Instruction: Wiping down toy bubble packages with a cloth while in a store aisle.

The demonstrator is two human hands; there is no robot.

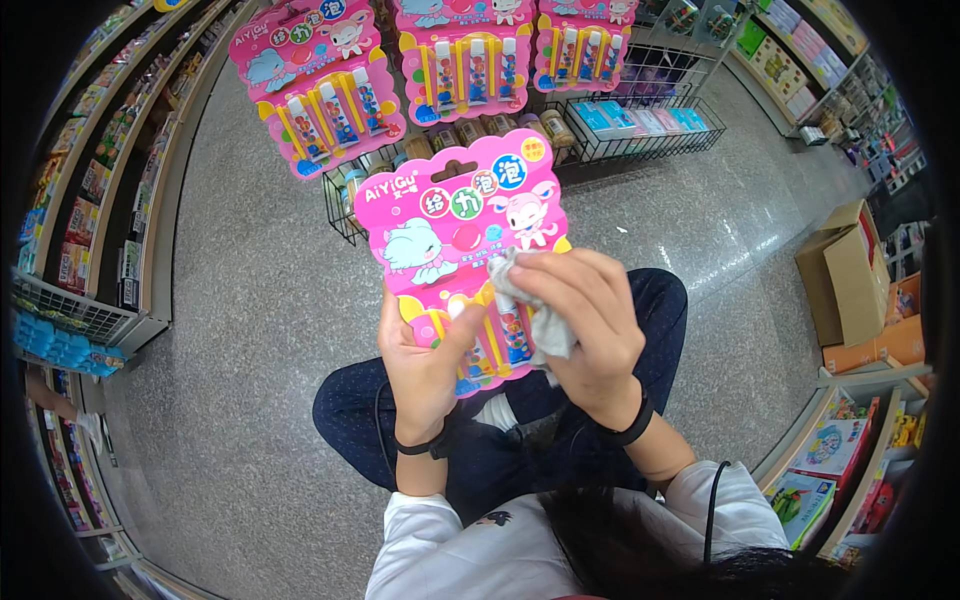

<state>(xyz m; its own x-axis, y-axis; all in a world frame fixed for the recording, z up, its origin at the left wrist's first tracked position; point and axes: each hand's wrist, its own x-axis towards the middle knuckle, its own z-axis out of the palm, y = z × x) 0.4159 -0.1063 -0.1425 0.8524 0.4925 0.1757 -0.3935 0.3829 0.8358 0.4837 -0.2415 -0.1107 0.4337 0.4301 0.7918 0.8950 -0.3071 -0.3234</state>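
Observation:
My left hand (424,360) grips the lower left of a pink blister card (465,217), its thumb lying across the front over one of the tubes. The card is scalloped, bears cartoon animals and writing, and has a hanger slot at its top. A small tube (513,330) with a white cap shows in its lower part. My right hand (589,322) holds a crumpled grey-white cloth (551,326) against the card's right side. The cloth and fingers hide that part of the card. Both hands are above my crossed legs.
Similar pink cards hang ahead at left (322,90), middle (465,67) and right (585,52). Beneath them, a wire basket (709,135) holds jars (555,127) and small boxes (637,120). Stocked shelves (112,172) line the left; a cardboard box (840,277) stands right. Another person's foot (91,430) shows at far left.

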